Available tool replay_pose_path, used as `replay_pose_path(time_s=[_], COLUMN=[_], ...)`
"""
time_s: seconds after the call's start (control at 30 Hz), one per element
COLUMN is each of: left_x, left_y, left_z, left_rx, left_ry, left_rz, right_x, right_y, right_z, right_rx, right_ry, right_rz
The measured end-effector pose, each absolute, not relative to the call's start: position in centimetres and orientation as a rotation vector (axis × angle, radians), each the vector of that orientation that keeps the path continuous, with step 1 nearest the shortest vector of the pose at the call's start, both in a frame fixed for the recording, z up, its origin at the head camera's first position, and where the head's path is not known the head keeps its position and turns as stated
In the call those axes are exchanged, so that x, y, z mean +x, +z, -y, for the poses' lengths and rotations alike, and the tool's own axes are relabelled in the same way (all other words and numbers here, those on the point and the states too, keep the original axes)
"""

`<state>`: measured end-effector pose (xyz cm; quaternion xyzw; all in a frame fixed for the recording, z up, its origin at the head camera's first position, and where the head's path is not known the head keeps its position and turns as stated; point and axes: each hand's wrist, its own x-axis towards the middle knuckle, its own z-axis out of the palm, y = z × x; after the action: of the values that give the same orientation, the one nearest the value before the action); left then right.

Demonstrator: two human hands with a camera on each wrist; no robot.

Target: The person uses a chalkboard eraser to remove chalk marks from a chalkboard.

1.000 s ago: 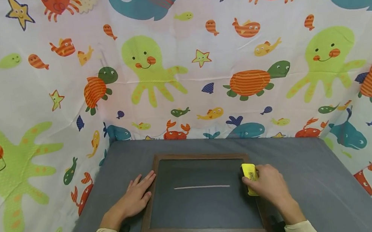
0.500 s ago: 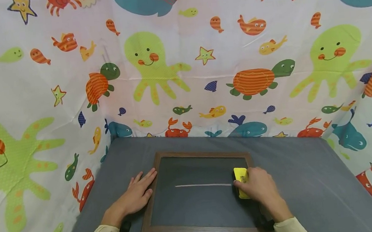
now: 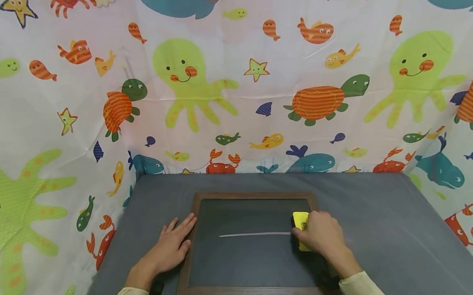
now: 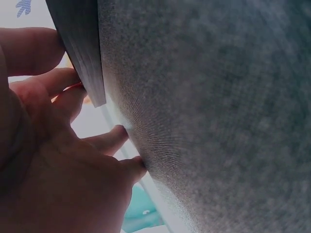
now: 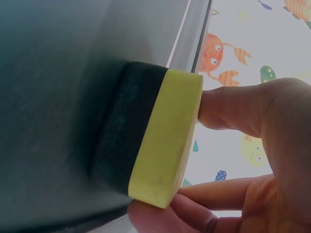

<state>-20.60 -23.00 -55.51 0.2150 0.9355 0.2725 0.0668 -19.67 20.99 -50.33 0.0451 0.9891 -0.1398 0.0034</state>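
Observation:
A framed chalkboard (image 3: 240, 265) lies on the table with one pale chalk line (image 3: 250, 234) drawn across its middle. My right hand (image 3: 325, 236) grips a yellow and black board eraser (image 3: 301, 222) between thumb and fingers, at the right end of that line. In the right wrist view the dark felt side of the eraser (image 5: 163, 141) faces the board surface and looks to be against it. My left hand (image 3: 167, 251) rests at the board's left side, fingers extended. From the left wrist, its fingertips (image 4: 73, 94) touch the dark wooden frame (image 4: 85, 53) and the grey cloth.
Grey cloth (image 3: 382, 218) covers the table around the chalkboard. A white curtain (image 3: 251, 45) printed with sea animals hangs behind the table and along both sides.
My right hand has slid the eraser leftward from the board's right frame to the chalk line's right end. The left hand has stayed at the left edge.

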Motion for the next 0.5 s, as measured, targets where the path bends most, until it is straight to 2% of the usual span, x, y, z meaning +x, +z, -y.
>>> replay_pose_path(time_s=[0.5], left_x=[-20.53], left_y=[-55.69], left_z=[22.77], left_rx=[0.632], left_ry=[0.843], left_rz=[-2.823], right_x=[-19.79], right_y=[-50.34], right_z=[-20.17], right_rx=[0.195], right_ry=[-0.414], right_rz=[-3.106])
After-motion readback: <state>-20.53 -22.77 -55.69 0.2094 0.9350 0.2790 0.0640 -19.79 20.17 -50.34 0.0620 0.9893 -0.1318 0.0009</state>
